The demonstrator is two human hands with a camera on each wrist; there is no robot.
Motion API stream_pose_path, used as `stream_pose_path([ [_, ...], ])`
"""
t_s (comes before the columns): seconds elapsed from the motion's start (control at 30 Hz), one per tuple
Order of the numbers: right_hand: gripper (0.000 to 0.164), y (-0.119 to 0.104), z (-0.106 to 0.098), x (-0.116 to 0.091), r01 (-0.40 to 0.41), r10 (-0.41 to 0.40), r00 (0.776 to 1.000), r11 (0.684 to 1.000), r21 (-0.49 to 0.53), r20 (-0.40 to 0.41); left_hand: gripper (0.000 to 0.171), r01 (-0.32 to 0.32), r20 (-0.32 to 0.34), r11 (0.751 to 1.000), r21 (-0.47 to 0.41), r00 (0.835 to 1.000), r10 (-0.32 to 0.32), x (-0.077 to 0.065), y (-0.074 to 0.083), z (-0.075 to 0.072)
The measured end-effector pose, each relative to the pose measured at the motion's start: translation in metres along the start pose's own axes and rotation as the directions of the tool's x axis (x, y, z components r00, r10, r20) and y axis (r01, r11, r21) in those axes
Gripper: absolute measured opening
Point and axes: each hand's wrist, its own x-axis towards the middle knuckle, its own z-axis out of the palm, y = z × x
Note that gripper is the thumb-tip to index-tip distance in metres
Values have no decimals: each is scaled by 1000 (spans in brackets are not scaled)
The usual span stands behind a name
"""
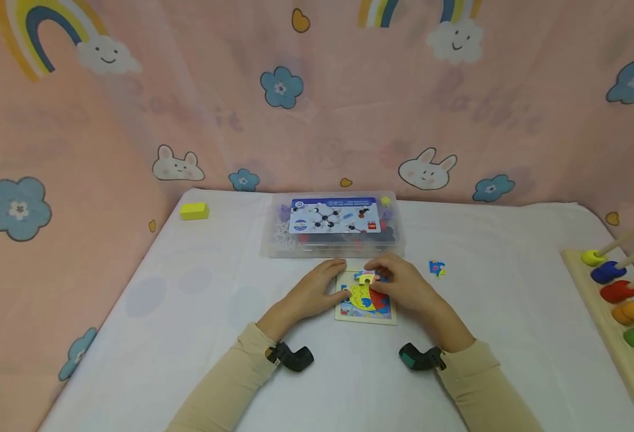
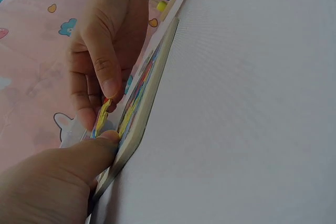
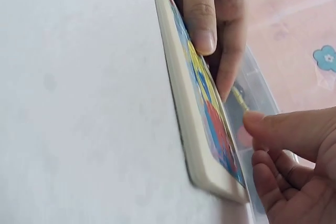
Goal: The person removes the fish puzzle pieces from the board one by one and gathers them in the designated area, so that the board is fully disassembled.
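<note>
A square wooden jigsaw puzzle board (image 1: pixel 367 320) with a yellow, red and blue picture lies on the white table. My left hand (image 1: pixel 311 291) holds the board at its left side, the thumb on its face and the fingers by the far left edge. Between thumb and fingers, my right hand (image 1: pixel 403 285) pinches a mostly yellow puzzle piece (image 1: pixel 366 278), raised just above the upper part of the board. In the left wrist view this piece (image 2: pixel 102 119) is tilted and apart from the board. A loose blue puzzle piece (image 1: pixel 437 268) lies right of the board.
Behind the board stands a clear plastic case (image 1: pixel 333 247) with a molecule-picture label. A yellow block (image 1: pixel 194 211) sits at the back left. On the right is a wooden bead rack (image 1: pixel 592 312) with slanting pegs. Printed pink cloth (image 1: pixel 327 132) hangs behind the table.
</note>
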Motion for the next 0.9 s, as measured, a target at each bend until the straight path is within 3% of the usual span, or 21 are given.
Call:
stream_pose_path([
  [0.33, 29, 11, -28, -19, -57, 57, 998, 998, 40, -10, 63, -10, -4, 1000, 17, 1000, 10, 0, 1, 0],
  [0.73, 31, 35, -65, -44, -17, 13, 994, 999, -32, -111, 64, 2, -6, 1000, 8, 1000, -2, -1, 3, -1],
  [0.9, 33, 45, -75, -53, -48, 40, 991, 997, -59, -128, 64, 10, -2, 1000, 7, 1000, -10, 0, 2, 0],
])
